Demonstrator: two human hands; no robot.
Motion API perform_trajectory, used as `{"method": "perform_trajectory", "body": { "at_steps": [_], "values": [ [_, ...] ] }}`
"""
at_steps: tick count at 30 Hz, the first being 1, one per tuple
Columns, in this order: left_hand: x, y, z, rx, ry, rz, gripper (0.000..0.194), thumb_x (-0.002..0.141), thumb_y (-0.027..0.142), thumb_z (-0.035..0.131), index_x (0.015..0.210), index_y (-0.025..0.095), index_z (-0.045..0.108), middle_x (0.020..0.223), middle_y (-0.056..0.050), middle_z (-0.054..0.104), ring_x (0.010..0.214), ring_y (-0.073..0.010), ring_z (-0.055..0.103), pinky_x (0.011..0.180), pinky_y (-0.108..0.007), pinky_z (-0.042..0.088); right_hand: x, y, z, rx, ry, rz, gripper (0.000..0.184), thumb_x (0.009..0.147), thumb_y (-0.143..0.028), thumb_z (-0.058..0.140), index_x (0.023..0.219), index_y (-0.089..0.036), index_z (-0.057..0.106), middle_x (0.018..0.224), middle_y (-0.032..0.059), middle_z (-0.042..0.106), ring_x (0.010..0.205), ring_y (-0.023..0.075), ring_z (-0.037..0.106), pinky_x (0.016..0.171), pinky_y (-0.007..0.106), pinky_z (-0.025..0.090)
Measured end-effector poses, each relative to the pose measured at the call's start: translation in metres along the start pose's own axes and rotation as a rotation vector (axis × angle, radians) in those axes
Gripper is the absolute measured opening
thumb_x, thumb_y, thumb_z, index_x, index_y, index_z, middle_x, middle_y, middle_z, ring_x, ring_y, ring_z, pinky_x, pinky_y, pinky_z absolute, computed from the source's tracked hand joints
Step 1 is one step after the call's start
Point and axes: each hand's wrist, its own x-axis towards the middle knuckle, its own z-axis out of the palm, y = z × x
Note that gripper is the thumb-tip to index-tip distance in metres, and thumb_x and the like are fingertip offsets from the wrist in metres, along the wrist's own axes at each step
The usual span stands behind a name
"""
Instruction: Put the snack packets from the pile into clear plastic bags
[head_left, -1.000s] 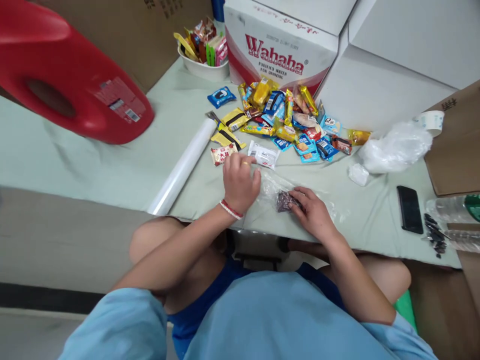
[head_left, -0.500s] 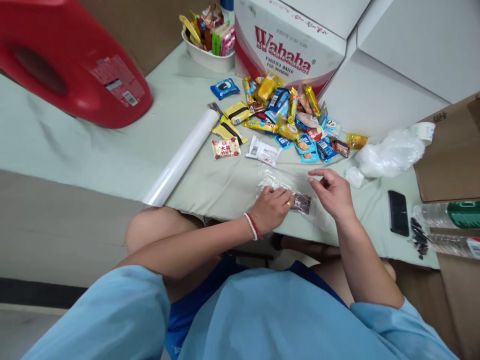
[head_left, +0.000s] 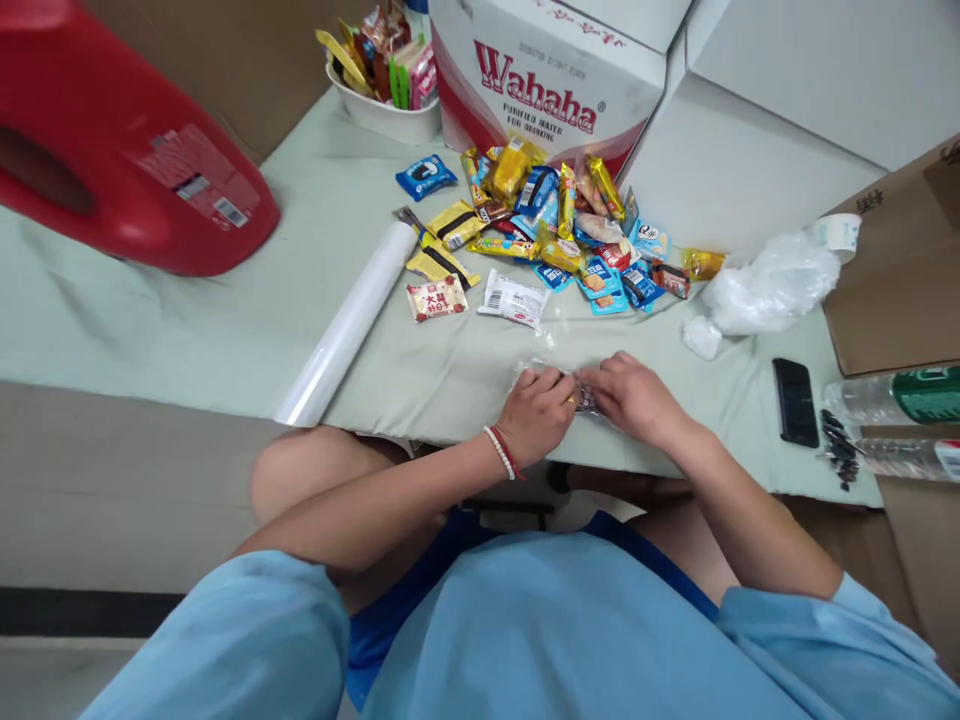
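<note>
My left hand (head_left: 534, 412) and my right hand (head_left: 634, 395) meet near the table's front edge, both closed on a small dark snack packet wrapped in clear plastic film (head_left: 583, 400). The film is crumpled between the fingers and mostly hidden by them. A red and white bracelet sits on my left wrist. Just beyond the hands lie a white sachet (head_left: 514, 299) and a red-and-cream snack packet (head_left: 436, 298).
A heap of wrapped snacks (head_left: 559, 225) lies before a Wahaha box (head_left: 540, 80). A film roll (head_left: 346, 325) lies left, a red jug (head_left: 127, 170) far left, a snack bowl (head_left: 379, 75) behind. A crumpled bag (head_left: 772, 285), a phone (head_left: 795, 400) and bottles (head_left: 900, 400) are right.
My left hand came back from the snack pile to the film. My right hand lifted off, then came down again, and both now pinch the wrapped packet together.
</note>
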Motion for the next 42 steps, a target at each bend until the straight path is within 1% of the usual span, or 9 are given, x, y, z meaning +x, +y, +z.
{"method": "perform_trajectory", "body": {
  "at_steps": [6,12,17,20,24,27,31,37,42],
  "values": [
    [-0.008,-0.025,-0.014,-0.306,0.030,-0.184,0.025,0.092,0.013,0.056,0.102,0.022,0.077,0.111,-0.007,0.078,0.102,-0.0232,0.069,0.094,-0.042,0.049,-0.043,-0.015,0.042,0.047,0.142,-0.024,0.045,0.106,-0.022,0.047,0.148,-0.026,0.062,0.100,0.0114,0.059,0.102,0.0281,0.050,0.091,0.044,0.052],
    [0.013,-0.060,-0.037,-0.497,0.389,-0.674,0.024,0.099,0.026,0.046,0.098,0.021,0.069,0.103,-0.004,0.073,0.099,-0.0192,0.067,0.093,-0.033,0.053,-0.047,-0.017,0.048,0.069,0.100,0.009,0.063,0.098,-0.001,0.041,0.148,-0.033,0.062,0.104,0.0085,0.052,0.107,0.0259,0.046,0.096,0.041,0.049],
    [0.021,-0.058,-0.043,-0.270,-0.080,-0.489,0.022,0.092,0.039,0.065,0.101,0.020,0.071,0.127,-0.012,0.068,0.127,-0.0341,0.056,0.109,-0.052,0.046,-0.046,-0.012,0.047,0.103,0.114,0.007,0.059,0.100,-0.005,0.043,0.146,-0.034,0.064,0.100,0.0076,0.052,0.103,0.0253,0.047,0.093,0.039,0.050],
    [0.010,-0.053,-0.052,-0.181,-0.204,-0.388,0.013,0.081,0.029,0.073,0.090,0.019,0.070,0.121,-0.012,0.067,0.119,-0.0339,0.060,0.100,-0.048,0.050,-0.044,-0.008,0.048,0.147,0.128,-0.003,0.054,0.102,-0.009,0.047,0.144,-0.036,0.066,0.098,0.0073,0.053,0.100,0.0253,0.047,0.091,0.039,0.050],
    [0.005,-0.032,-0.058,-0.416,-0.102,-0.457,0.005,0.086,0.020,0.063,0.089,0.019,0.067,0.083,-0.001,0.067,0.077,-0.0184,0.064,0.076,-0.031,0.051,-0.040,-0.009,0.052,0.182,0.148,-0.022,0.049,0.102,-0.010,0.047,0.137,-0.035,0.071,0.098,0.0076,0.054,0.102,0.0260,0.048,0.092,0.042,0.051],
    [0.009,-0.009,-0.047,-0.509,-0.040,-0.407,0.012,0.093,0.022,0.060,0.097,0.019,0.070,0.084,-0.001,0.070,0.077,-0.0165,0.066,0.075,-0.029,0.052,-0.039,-0.013,0.049,0.211,0.173,-0.016,0.043,0.102,-0.013,0.048,0.128,-0.032,0.075,0.099,0.0088,0.058,0.104,0.0270,0.051,0.092,0.043,0.052],
    [0.010,0.011,-0.025,-0.243,-0.066,-0.168,0.026,0.101,0.031,0.055,0.114,0.017,0.073,0.116,-0.010,0.072,0.103,-0.0235,0.067,0.084,-0.036,0.054,-0.045,-0.010,0.027,0.411,0.191,-0.039,0.030,0.104,-0.027,0.051,0.118,-0.027,0.078,0.105,0.0101,0.071,0.111,0.0277,0.061,0.097,0.045,0.054],
    [0.004,0.020,-0.008,0.207,-0.032,0.000,0.029,0.102,0.023,0.052,0.124,0.013,0.068,0.117,-0.013,0.071,0.099,-0.0282,0.062,0.075,-0.043,0.045,-0.060,0.018,0.016,0.200,0.345,0.549,0.048,0.097,-0.052,0.061,0.132,-0.022,0.072,0.098,0.0128,0.070,0.101,0.0332,0.064,0.090,0.049,0.055],
    [0.006,0.018,0.004,0.299,0.087,0.101,0.018,0.100,0.016,0.054,0.108,0.016,0.070,0.110,-0.011,0.072,0.109,-0.0266,0.061,0.083,-0.043,0.041,-0.080,0.027,0.038,0.075,0.219,0.439,0.030,0.091,-0.042,0.066,0.111,-0.022,0.076,0.144,0.0169,0.058,0.131,0.0391,0.051,0.102,0.052,0.051]
  ]
}}
